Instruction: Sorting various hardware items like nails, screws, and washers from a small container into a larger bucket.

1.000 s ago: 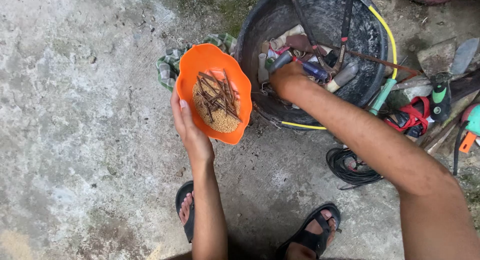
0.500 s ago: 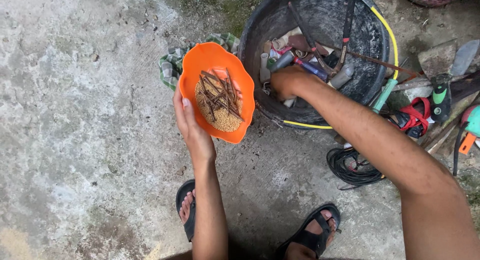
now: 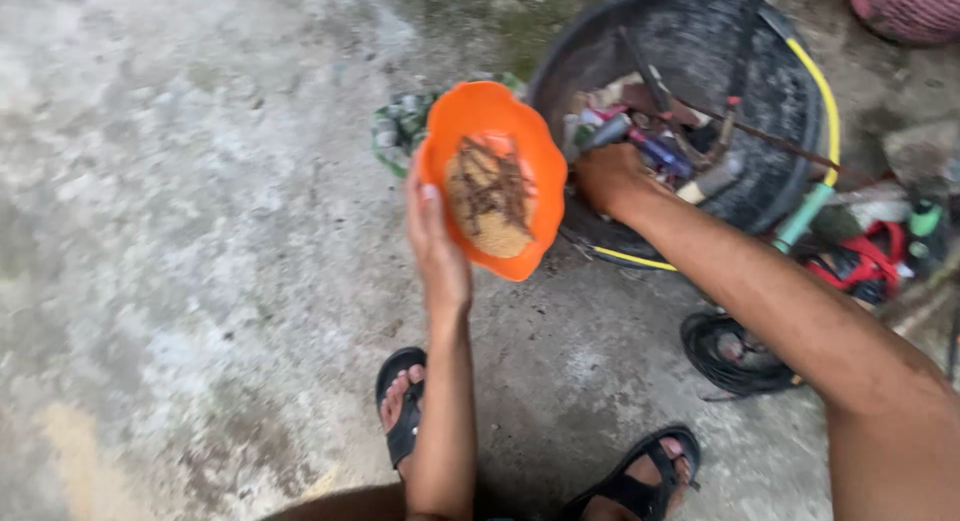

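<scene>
Orange bowl (image 3: 495, 111) held above stained concrete floor (image 3: 200, 231).

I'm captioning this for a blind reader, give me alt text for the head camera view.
A left hand holds a scalloped orange plastic bowl of tan grains and rusty nails, while the right hand reaches into a black round tub full of tools on a concrete floor.

Glossy orange plastic bowl (image 3: 520, 151); rusty metal nails (image 3: 497, 186); rough concrete floor (image 3: 200, 181).

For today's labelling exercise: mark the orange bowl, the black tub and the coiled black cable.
orange bowl (image 3: 540, 161): head view, bare right rim.
black tub (image 3: 780, 91): head view, inner wall.
coiled black cable (image 3: 715, 366): head view, left of coil.
</scene>
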